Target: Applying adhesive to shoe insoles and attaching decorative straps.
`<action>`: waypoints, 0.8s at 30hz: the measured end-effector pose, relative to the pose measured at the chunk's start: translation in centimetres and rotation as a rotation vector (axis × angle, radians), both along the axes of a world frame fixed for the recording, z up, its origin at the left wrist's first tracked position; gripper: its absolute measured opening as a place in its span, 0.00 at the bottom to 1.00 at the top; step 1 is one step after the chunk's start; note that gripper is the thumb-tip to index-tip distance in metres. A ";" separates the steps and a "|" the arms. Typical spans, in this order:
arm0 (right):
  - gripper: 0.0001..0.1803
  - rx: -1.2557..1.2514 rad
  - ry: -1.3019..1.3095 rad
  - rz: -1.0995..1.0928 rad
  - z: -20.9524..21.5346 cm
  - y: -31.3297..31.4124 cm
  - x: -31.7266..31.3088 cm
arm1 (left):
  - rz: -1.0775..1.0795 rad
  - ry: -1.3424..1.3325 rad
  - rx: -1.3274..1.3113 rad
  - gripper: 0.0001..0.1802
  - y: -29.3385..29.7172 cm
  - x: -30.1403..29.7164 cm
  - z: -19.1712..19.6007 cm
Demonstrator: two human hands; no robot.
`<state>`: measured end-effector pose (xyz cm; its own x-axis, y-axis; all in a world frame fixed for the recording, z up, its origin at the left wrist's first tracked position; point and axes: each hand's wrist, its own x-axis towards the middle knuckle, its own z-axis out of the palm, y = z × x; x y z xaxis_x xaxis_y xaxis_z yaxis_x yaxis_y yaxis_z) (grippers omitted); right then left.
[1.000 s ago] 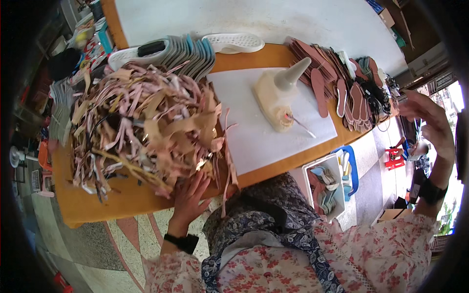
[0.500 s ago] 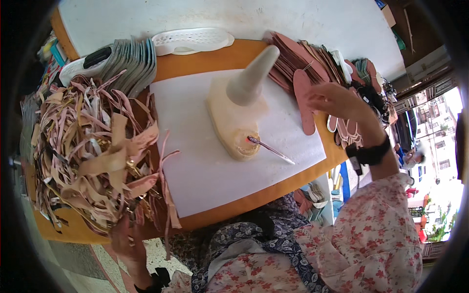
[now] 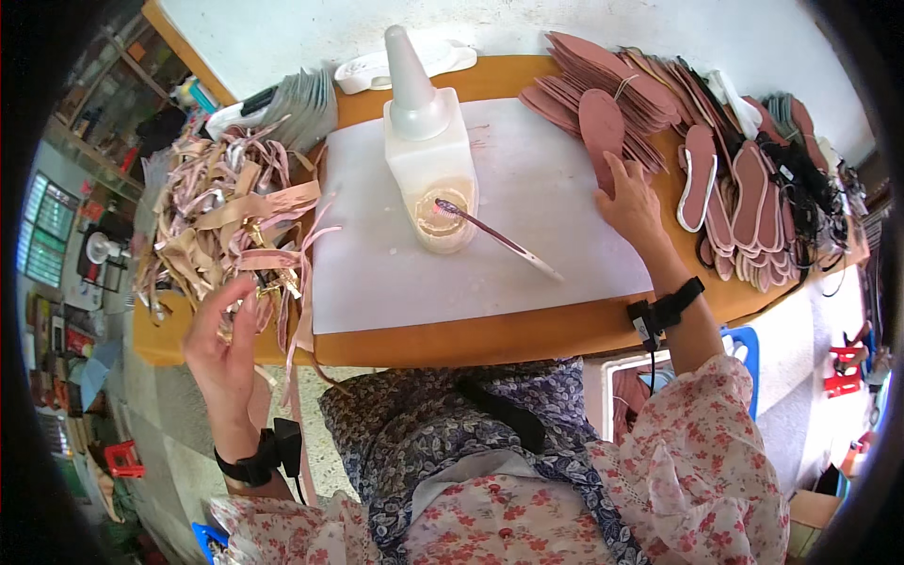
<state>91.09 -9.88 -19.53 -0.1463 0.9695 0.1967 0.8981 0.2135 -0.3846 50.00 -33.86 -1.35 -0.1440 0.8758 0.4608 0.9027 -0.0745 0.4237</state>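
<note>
My right hand (image 3: 629,202) lies flat on the white board (image 3: 527,282), fingertips on the lower end of a pink insole (image 3: 603,127) that leans against a fanned stack of pink insoles (image 3: 650,94). My left hand (image 3: 224,344) is raised at the near edge of a tangled pile of pink and beige straps (image 3: 226,217). Its fingertips touch a strap with a gold buckle (image 3: 268,287), but whether they grip it is unclear. A white glue bottle (image 3: 424,141) lies on the board between my hands. A brush (image 3: 499,240) rests in the opening cut in the bottle's side.
The orange table (image 3: 471,339) carries grey insoles (image 3: 301,104) and a white sole (image 3: 405,61) at the back, and more soles and dark straps (image 3: 753,179) at the right. A blue crate (image 3: 744,344) stands under the table's right end. Cluttered shelves are to the left.
My view has swung left and closer over the board. My right hand came in from the far right onto the pink insole. My left hand rose from under the strap pile to its near edge.
</note>
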 end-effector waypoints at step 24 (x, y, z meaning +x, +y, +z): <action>0.34 -0.425 0.700 0.779 6.2 -17.1 -12.3 | -0.316 -1.261 -0.624 0.18 -0.4 8.2 -9.6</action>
<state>78.77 -26.96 -13.38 -0.7272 0.6700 0.1491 0.1356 0.3531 -0.9257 58.24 -34.22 -10.99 0.0760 0.9547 -0.2876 -0.1101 0.2947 0.9492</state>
